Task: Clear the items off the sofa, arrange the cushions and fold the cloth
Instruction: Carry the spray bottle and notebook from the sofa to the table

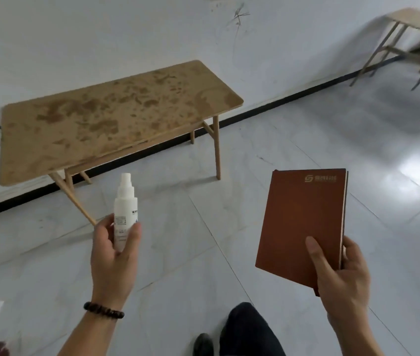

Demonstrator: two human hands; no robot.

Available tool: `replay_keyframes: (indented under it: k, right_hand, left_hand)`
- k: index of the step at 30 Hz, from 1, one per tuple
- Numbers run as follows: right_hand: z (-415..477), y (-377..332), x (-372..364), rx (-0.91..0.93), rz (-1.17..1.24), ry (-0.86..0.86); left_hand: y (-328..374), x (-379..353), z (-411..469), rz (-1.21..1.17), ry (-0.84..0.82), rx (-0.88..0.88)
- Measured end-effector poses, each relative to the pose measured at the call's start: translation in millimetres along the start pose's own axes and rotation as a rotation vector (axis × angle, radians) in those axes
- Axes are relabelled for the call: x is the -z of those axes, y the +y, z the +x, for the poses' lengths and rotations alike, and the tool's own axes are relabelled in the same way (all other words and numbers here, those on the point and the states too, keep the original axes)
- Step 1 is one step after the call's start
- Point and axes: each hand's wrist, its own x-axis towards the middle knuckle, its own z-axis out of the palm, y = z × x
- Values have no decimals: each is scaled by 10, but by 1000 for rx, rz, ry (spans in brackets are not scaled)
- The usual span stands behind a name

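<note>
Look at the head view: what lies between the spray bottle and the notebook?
Nothing is held there. Between the spray bottle and the notebook the head view shows only bare floor tiles.

left hand (112, 249) gripping, right hand (341, 276) — clasped

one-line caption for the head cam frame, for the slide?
Left hand holds a white spray bottle, right hand a brown notebook, facing a stained wooden table.
</note>
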Motion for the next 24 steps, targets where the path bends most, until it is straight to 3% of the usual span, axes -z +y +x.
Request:
replay_keyframes:
  k: [6, 11, 17, 24]
  right_hand:
    - [1459, 134, -1040, -73, 93, -11]
    - [2812, -107, -1987, -132, 117, -124]
    - [4286, -915, -3084, -12, 31, -330]
    - [5623, -1216, -4392, 55, -37, -414]
  left_hand:
    - [20, -1113, 1338, 55, -27, 3]
    - [262, -1828, 2512, 67, 34, 52]
    - [748, -2380, 3768, 36, 149, 40]
    - [540, -3156, 5167, -28, 194, 143]
